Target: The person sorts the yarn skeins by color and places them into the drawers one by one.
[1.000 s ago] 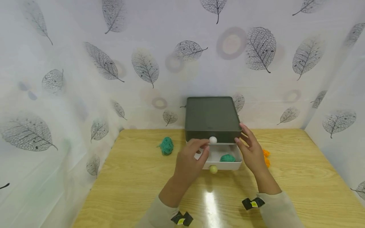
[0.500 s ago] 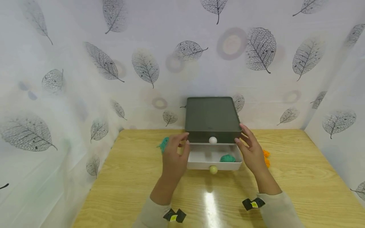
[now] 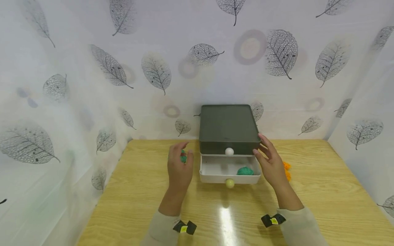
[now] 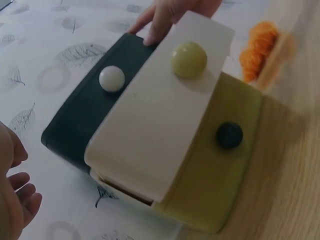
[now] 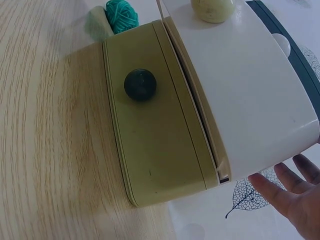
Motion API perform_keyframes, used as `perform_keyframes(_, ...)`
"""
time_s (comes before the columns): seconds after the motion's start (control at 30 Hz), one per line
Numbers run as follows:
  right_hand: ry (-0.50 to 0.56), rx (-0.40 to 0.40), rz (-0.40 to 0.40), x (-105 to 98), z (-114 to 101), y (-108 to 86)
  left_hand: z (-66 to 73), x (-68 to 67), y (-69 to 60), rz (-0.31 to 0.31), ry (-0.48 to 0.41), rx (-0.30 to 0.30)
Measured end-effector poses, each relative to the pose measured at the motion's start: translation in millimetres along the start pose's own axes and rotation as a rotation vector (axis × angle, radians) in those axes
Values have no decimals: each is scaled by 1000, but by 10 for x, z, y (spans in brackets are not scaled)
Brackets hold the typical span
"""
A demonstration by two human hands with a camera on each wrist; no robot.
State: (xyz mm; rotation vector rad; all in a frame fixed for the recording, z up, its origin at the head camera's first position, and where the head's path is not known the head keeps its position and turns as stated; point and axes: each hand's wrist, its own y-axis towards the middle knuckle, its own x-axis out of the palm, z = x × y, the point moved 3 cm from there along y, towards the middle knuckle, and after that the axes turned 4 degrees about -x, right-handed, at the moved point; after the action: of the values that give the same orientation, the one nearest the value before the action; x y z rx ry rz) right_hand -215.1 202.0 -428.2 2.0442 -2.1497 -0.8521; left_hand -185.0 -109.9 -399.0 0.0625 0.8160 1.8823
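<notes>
A small drawer chest with a dark green top (image 3: 229, 123) stands at the back of the table. Its white middle drawer (image 3: 212, 178), with a yellow-green knob (image 3: 230, 183), is pulled out and holds a teal yarn ball (image 3: 245, 171). My right hand (image 3: 273, 169) rests its fingertips at the chest's right front corner. To the left of the chest, my left hand (image 3: 179, 171) hovers with loosely bent fingers, holding nothing that I can see. Behind it, partly hidden, is a second teal yarn ball (image 3: 183, 158). The dark green upper drawer with a white knob (image 3: 229, 151) is closed.
The olive bottom drawer (image 4: 215, 175), with a dark knob (image 4: 229, 135), is closed under the white one. Orange yarn (image 3: 287, 166) lies to the right of the chest on the wooden table (image 3: 138, 198). A leaf-patterned curtain (image 3: 172, 34) hangs behind and at both sides.
My left hand has moved left, from beside the white knob, past the chest's left front edge, to the yarn ball outside. My right hand and the pulled-out drawer have stayed put.
</notes>
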Motion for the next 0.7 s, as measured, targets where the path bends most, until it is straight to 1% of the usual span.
perform_keyframes(0.2, 4, 4, -2, 0, 6, 3, -210, 28, 29, -2, 11, -122)
perform_keyframes(0.33, 9, 4, -2, 2, 3, 10, -347, 51, 32, 3, 32, -178)
perform_keyframes(0.5, 5, 7, -3, -1, 2, 11, -593, 127, 8, -43, 58, -270)
perform_keyframes(0.6, 7, 7, -5, 0, 2, 9, -735, 168, -5, -78, 100, -320)
perform_keyframes(0.7, 10, 11, -5, 2, 0, 4, -851, 191, -10, -98, 155, -348)
